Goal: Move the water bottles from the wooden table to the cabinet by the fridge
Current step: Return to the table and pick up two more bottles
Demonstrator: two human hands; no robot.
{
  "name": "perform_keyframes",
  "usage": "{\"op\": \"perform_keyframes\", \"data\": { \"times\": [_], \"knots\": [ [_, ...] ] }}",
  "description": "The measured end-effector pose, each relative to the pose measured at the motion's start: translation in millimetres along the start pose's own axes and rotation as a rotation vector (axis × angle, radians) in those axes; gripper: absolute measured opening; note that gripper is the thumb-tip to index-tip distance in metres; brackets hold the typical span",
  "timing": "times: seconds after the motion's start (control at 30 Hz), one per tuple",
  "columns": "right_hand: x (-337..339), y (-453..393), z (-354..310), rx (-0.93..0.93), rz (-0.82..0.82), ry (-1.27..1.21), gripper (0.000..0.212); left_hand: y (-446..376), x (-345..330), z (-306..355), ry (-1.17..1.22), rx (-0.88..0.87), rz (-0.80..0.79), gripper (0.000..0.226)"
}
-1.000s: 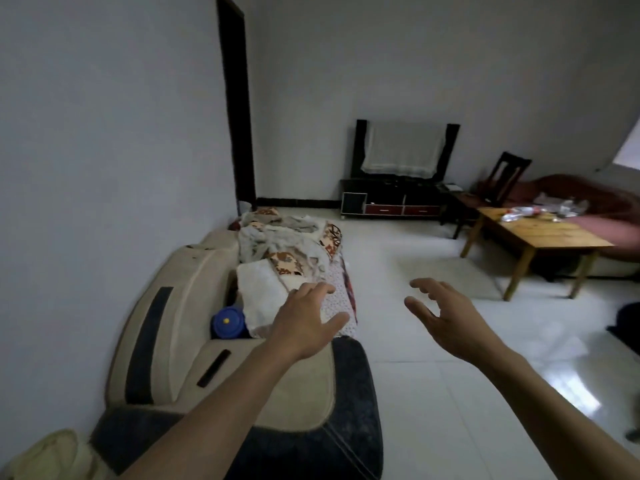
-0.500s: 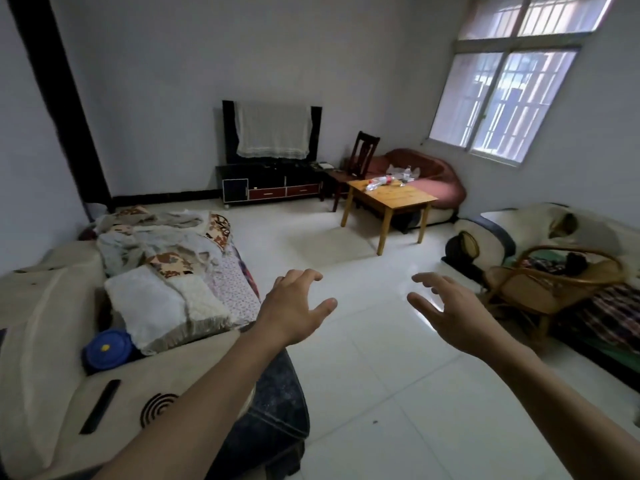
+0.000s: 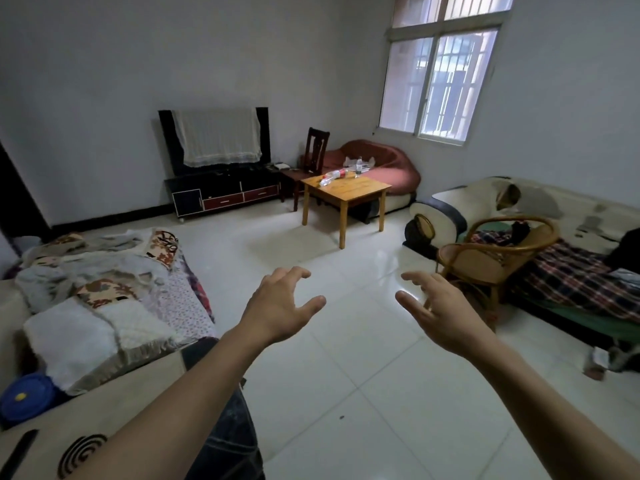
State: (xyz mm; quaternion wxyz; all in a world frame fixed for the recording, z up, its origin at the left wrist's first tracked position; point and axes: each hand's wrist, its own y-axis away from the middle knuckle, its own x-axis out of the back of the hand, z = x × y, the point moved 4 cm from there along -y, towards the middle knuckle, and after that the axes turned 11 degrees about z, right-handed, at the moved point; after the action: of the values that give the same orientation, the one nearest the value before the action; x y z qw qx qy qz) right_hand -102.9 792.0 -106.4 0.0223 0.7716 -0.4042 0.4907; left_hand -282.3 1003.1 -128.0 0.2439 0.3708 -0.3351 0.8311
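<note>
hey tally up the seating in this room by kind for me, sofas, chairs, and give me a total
Sofas: 3, the cream sofa at left, the red sofa behind the table, the cream sofa at right
Wooden chair: 1
Rattan chair: 1
Total: 5

Left hand [image 3: 280,306], right hand [image 3: 438,315] outstretched (empty)

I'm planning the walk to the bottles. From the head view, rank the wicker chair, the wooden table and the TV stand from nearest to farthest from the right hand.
1. Wicker chair, just right of the open right hand.
2. Wooden table, ahead across the floor, bottles on top.
3. TV stand, against the far wall, left of the table.
</note>
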Motion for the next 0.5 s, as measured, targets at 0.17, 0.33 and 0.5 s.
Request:
{"op": "perform_keyframes", "data": {
  "times": [0.17,0.33,0.5],
  "knots": [
    [11,-23,32,-0.021,0.008,0.013,0.056,-21,-31,18,-0.074,-0.011,-0.029,0.060],
    [-2,-60,46,-0.050,0.007,0.008,0.056,-64,-54,6,-0.070,-0.015,-0.051,0.059],
    [-24,-113,45,-0.059,-0.006,0.036,0.060,-125,-75,-19,0.018,-0.021,-0.057,0.059]
  ]
}}
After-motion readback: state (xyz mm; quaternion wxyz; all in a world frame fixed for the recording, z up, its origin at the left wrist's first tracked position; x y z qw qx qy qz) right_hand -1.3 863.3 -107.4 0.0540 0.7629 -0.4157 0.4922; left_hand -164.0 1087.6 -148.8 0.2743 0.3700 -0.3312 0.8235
